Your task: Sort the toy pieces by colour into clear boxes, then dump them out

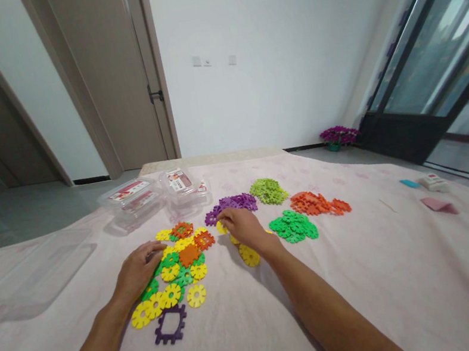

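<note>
My left hand [141, 269] lies with its fingers stretched out at the left edge of a mixed pile of interlocking plastic pieces. In that pile are yellow notched discs [196, 295], green discs [184, 277] and orange square pieces [189, 255]. A dark purple square frame piece [170, 324] sits at its near end. To the right, my right hand [243, 226] is pinched on a yellow disc [221, 227], partly covered by the fingers. Other yellow discs [249, 255] lie under and beside this hand. Just beyond it is a purple heap [237, 201].
Heaps of lime-green [267, 191], orange-red [311, 203] and green pieces [293, 226] stand on the right. Clear lidded boxes [132, 196] are at the back left, near a transparent tray [38, 273]. A pink cloth [438, 205] and a small white box [433, 183] lie far right.
</note>
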Demonstrator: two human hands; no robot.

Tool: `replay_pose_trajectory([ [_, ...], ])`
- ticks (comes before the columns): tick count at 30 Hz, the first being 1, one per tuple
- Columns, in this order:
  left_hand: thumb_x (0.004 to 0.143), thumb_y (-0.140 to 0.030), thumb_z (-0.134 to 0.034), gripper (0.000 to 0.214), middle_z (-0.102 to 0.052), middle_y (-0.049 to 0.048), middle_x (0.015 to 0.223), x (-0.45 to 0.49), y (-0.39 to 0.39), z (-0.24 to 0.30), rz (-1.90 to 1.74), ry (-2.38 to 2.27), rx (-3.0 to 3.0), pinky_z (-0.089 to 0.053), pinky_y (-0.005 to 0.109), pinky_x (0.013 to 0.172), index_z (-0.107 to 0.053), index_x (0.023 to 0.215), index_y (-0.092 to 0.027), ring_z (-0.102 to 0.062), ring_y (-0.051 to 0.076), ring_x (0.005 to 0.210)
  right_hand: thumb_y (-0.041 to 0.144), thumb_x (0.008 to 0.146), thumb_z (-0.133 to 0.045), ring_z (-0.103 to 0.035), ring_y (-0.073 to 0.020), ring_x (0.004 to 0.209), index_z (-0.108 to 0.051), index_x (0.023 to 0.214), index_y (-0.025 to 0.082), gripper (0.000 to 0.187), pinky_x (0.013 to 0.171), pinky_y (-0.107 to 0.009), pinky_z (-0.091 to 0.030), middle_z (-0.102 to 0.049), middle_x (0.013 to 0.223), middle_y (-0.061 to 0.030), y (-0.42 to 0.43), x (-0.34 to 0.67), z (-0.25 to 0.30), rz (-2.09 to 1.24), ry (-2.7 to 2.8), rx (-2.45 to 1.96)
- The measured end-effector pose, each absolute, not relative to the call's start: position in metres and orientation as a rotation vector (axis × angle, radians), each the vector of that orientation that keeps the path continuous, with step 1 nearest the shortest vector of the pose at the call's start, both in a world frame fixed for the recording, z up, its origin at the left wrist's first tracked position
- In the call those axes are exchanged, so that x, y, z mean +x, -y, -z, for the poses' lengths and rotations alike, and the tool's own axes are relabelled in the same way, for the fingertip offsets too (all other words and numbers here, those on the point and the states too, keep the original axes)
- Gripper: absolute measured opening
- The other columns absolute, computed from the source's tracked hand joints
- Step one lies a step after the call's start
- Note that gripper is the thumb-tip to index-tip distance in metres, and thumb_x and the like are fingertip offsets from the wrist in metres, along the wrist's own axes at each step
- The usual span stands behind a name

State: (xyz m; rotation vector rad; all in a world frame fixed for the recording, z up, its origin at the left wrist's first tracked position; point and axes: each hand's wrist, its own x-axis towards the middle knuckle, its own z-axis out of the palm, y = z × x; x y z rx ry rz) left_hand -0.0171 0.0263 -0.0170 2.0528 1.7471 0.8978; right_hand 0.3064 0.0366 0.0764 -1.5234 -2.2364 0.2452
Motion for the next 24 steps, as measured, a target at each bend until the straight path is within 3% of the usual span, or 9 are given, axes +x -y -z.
replay_pose_trajectory([
  [5, 0.087, -0.046, -0.048, 0.038, -0.07, 0.002, 0.125, -0.019, -0.028, 0.019, -0.9, -1.751, 2.07, -0.039, 0.037, 0.111, -0.073, 0.107, -0.027, -0.057, 0.024, 0.126, 0.017, 0.086, -0.053, -0.068, -0.0159, 0.089, -0.076, 0.098, 0.021, 0.027, 0.074, -0.022, -0.045, -0.077, 0.098, -0.0014, -0.045, 0.338, -0.097, -0.361, 2.268, -1.63],
  [10, 0.087, -0.047, -0.049, 0.038, -0.07, 0.0017, 0.125, -0.019, -0.028, 0.02, -0.888, -1.748, 2.069, -0.039, 0.036, 0.111, -0.073, 0.107, -0.026, -0.057, 0.024, 0.126, 0.016, 0.078, -0.059, -0.068, -0.0173, 0.081, -0.079, 0.09, 0.025, 0.024, 0.063, -0.023, -0.041, -0.077, 0.09, -0.0003, -0.038, 0.35, -0.107, -0.37, 2.353, -1.785],
  [18, 0.086, -0.046, -0.05, 0.037, -0.07, 0.0014, 0.125, -0.018, -0.027, 0.018, -0.9, -1.752, 2.05, -0.04, 0.035, 0.11, -0.074, 0.107, -0.026, -0.059, 0.024, 0.123, 0.013, 0.086, -0.054, -0.064, -0.0192, 0.103, -0.074, 0.105, 0.022, 0.03, 0.088, -0.027, -0.045, -0.073, 0.109, -0.0064, -0.022, 0.296, -0.078, -0.178, 2.511, -1.448],
  [24, 0.086, -0.047, -0.05, 0.038, -0.07, 0.0024, 0.125, -0.017, -0.027, 0.016, -0.887, -1.764, 2.048, -0.039, 0.036, 0.11, -0.074, 0.107, -0.026, -0.059, 0.024, 0.124, 0.025, 0.095, -0.053, -0.062, -0.0214, 0.101, -0.071, 0.101, 0.019, 0.021, 0.085, -0.029, -0.046, -0.07, 0.107, -0.0097, -0.015, 0.268, -0.048, -0.006, 2.611, -1.349],
])
